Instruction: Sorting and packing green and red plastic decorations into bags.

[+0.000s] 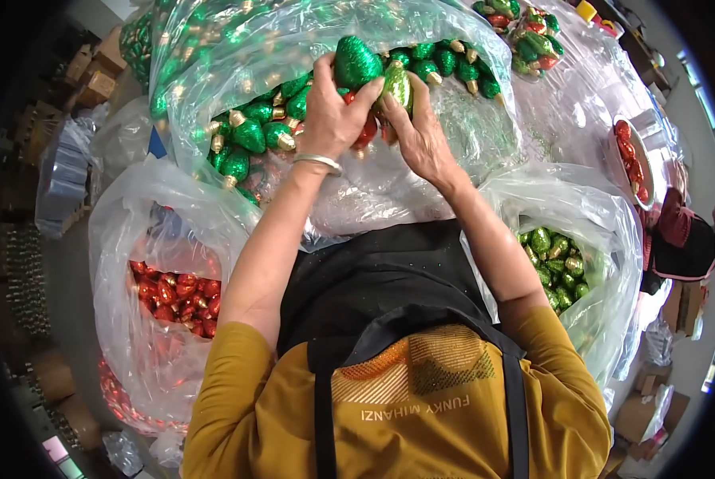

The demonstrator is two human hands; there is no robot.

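Over the plastic-covered table, my left hand point(335, 116) grips a large dark green glittery bulb-shaped ornament point(357, 62) between fingers and thumb. My right hand point(423, 136) is closed around a light green bulb ornament point(398, 86) with a striped look. Both hands are close together, thumbs nearly meeting. Between them, below the green bulbs, hangs a red bulb ornament point(364, 132), partly hidden; I cannot tell which fingers support it. Behind and left of my hands, several dark green bulbs point(247, 132) with gold caps spill from a large clear plastic bag point(213, 68).
At lower left stands a clear bag point(114, 263) of red bulbs point(174, 295). At right, another bag point(605, 215) holds light green bulbs point(557, 263). Packed mixed bulbs point(537, 44) lie at the far right. Beyond sits a white bowl point(615, 164) of red bulbs, near another person point(681, 239).
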